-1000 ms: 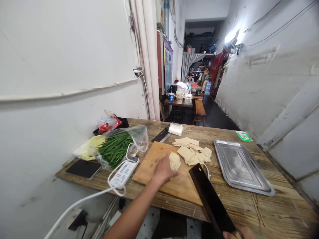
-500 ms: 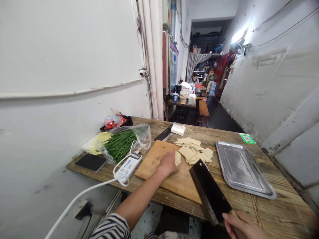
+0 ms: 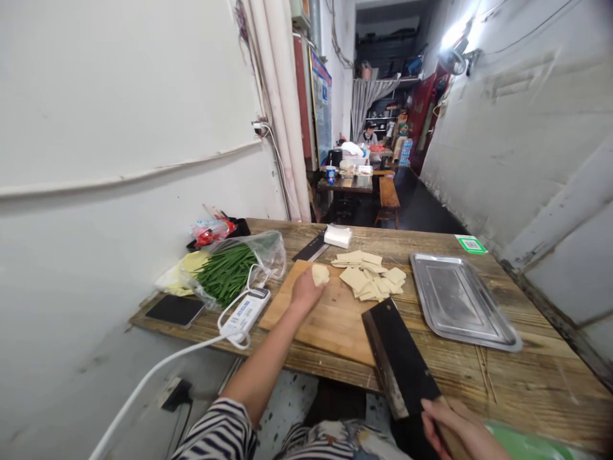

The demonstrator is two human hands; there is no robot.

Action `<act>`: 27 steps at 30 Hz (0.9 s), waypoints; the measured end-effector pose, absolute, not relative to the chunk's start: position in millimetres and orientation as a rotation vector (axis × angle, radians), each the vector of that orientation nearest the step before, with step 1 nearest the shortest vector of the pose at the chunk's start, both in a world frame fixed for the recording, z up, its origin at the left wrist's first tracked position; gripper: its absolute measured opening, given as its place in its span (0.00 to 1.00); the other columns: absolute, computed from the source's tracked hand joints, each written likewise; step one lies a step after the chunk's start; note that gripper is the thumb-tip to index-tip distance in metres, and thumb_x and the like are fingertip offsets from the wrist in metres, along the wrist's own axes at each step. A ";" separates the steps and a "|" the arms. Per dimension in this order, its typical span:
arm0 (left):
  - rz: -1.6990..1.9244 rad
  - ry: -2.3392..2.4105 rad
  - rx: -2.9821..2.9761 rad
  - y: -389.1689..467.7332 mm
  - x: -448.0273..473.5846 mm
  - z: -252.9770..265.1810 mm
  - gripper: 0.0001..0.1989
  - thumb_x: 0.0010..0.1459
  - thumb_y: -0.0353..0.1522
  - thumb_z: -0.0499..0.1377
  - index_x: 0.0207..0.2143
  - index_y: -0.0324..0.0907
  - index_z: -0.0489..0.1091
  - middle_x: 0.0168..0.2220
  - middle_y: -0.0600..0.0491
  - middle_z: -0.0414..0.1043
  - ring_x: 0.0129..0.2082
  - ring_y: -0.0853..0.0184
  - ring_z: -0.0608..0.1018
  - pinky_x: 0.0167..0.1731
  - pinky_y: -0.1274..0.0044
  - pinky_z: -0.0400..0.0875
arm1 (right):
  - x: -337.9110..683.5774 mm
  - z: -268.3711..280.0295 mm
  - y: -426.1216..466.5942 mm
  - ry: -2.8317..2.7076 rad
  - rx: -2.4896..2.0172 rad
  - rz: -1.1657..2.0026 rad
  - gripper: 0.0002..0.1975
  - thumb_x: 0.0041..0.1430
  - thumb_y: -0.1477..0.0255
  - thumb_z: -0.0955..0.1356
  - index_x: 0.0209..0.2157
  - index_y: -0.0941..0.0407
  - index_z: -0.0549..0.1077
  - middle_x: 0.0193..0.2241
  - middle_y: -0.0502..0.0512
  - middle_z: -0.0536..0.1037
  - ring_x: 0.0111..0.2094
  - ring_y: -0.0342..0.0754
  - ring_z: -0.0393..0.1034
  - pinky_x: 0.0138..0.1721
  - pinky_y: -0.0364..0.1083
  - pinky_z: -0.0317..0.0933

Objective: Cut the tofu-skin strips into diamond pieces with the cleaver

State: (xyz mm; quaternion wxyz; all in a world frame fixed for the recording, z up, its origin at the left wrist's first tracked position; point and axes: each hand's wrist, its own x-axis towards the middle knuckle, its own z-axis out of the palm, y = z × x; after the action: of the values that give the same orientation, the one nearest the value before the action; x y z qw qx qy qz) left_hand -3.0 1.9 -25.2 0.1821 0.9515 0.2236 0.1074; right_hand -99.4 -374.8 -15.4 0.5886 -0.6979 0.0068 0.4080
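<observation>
My left hand (image 3: 306, 292) is closed around a small stack of pale tofu sheets (image 3: 320, 275) over the far left part of the wooden cutting board (image 3: 330, 332). The hand partly hides the stack. In my right hand (image 3: 453, 421) is the wooden handle of a cleaver (image 3: 400, 351). Its broad dark blade lies slanted over the board's near right edge; I cannot tell whether it touches the wood. A loose heap of cut tofu sheets (image 3: 371, 281) spreads across the board's far right and beyond its edge.
Right of the board lies a metal tray (image 3: 462, 297), with thin sticks (image 3: 486, 370) nearby. Behind the board are another dark blade (image 3: 311, 246) and a white stack (image 3: 338, 236). Bagged green chives (image 3: 225, 275), a power strip (image 3: 246, 313) and a phone (image 3: 175, 311) lie left. A person (image 3: 368, 134) sits far back.
My left hand has moved left and farther back across the board with the tofu sheets, away from the heap. The cleaver has stayed nearly in place while the view shifted slightly.
</observation>
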 end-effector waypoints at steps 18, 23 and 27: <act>0.579 0.552 2.663 6.4 -3.0 -31.5 0.28 0.55 0.35 0.59 0.59 0.39 0.62 0.50 0.44 0.72 0.50 0.57 0.72 0.51 0.72 0.65 | -98.3 -61.0 -364.9 0.024 -1.398 0.808 0.20 0.53 0.54 0.67 0.27 0.57 0.63 0.18 0.45 0.69 0.10 0.36 0.56 0.11 0.36 0.52; 0.657 0.623 2.404 14.6 -3.1 -15.5 0.20 0.55 0.34 0.59 0.51 0.42 0.67 0.48 0.51 0.74 0.46 0.64 0.76 0.48 0.75 0.68 | -97.3 -69.7 -364.5 -0.013 -1.470 0.793 0.26 0.52 0.46 0.67 0.27 0.56 0.62 0.17 0.45 0.68 0.10 0.37 0.57 0.11 0.37 0.53; 0.718 0.507 2.355 3.1 -25.7 -2.2 0.19 0.53 0.36 0.61 0.48 0.41 0.68 0.47 0.50 0.74 0.45 0.66 0.76 0.49 0.77 0.69 | -103.2 -68.1 -366.8 -0.004 -1.636 0.719 0.27 0.55 0.42 0.63 0.32 0.55 0.61 0.17 0.44 0.66 0.10 0.37 0.54 0.12 0.38 0.49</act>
State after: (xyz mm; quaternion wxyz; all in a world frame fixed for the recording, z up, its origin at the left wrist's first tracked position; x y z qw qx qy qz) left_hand -25.7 3.1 -2.2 0.3090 0.8910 0.1918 0.2718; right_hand -103.2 -366.8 -68.1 0.6266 -0.7135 -0.0017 0.3133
